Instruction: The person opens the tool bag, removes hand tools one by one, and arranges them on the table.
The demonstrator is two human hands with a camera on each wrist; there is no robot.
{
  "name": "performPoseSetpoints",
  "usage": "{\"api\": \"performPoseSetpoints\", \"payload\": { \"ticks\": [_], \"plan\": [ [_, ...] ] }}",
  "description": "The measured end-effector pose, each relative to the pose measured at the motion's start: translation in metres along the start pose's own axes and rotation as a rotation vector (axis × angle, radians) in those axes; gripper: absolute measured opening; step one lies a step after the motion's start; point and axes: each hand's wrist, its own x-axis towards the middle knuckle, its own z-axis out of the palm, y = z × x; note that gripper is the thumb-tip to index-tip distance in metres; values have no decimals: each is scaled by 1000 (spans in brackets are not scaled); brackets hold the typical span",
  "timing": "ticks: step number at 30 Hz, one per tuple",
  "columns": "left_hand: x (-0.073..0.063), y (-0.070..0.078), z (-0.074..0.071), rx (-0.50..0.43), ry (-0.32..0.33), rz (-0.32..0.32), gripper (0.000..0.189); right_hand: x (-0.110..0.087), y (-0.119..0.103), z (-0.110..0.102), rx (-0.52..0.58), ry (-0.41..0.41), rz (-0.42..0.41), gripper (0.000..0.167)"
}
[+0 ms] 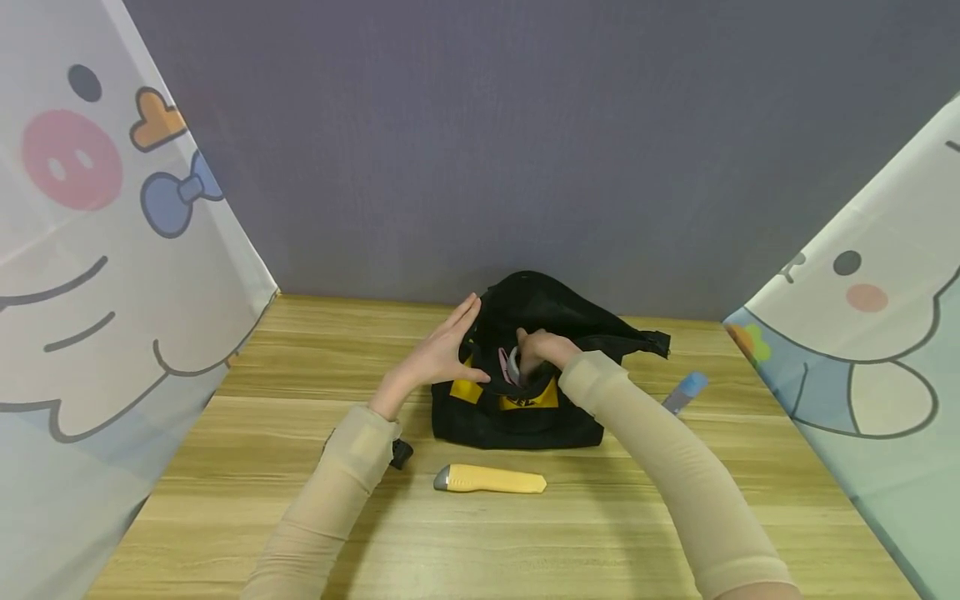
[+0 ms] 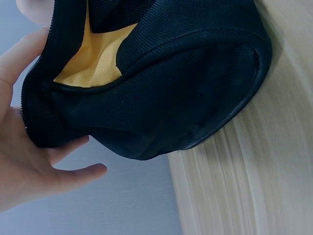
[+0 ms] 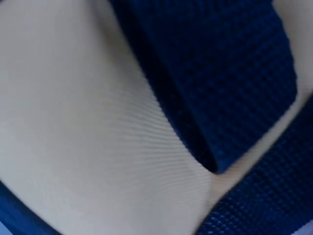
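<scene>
A black zip bag [image 1: 480,425] with yellow patches stands on the table, its mouth spread. My left hand [image 1: 444,346] lies at the left side of the opening, fingers and thumb extended and apart. In the left wrist view that hand [image 2: 24,152] touches the zipped rim of the bag [image 2: 171,103]. My right hand [image 1: 542,350] reaches into the mouth, most of its fingers hidden inside. Beside those fingers show a pale grey curved thing [image 1: 513,367] and a pink edge [image 1: 503,363]. Blurred dark woven straps [image 3: 230,73] over pale fabric fill the right wrist view.
A yellow box cutter [image 1: 491,479] lies in front of the bag. To the right is a blue-capped tube [image 1: 686,390], partly behind the right sleeve. A small black object [image 1: 401,453] shows beside the left sleeve. A grey wall [image 1: 480,150] rises behind the table.
</scene>
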Motion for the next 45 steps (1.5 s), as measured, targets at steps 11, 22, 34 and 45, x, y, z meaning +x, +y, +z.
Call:
{"api": "performPoseSetpoints", "payload": {
  "ticks": [11,22,34,45],
  "plan": [
    [0,1,0,-2,-1,-9,121,-11,-11,-5,-23,4,-24,107],
    [-2,1,0,-8,3,-4,122,-21,-16,-12,-15,42,-18,110],
    [-4,3,-1,-20,-1,-5,121,-39,-19,-25,5,83,-17,109],
    [-4,1,0,-12,1,-1,121,-48,-20,-39,-20,115,-64,97]
  ]
}}
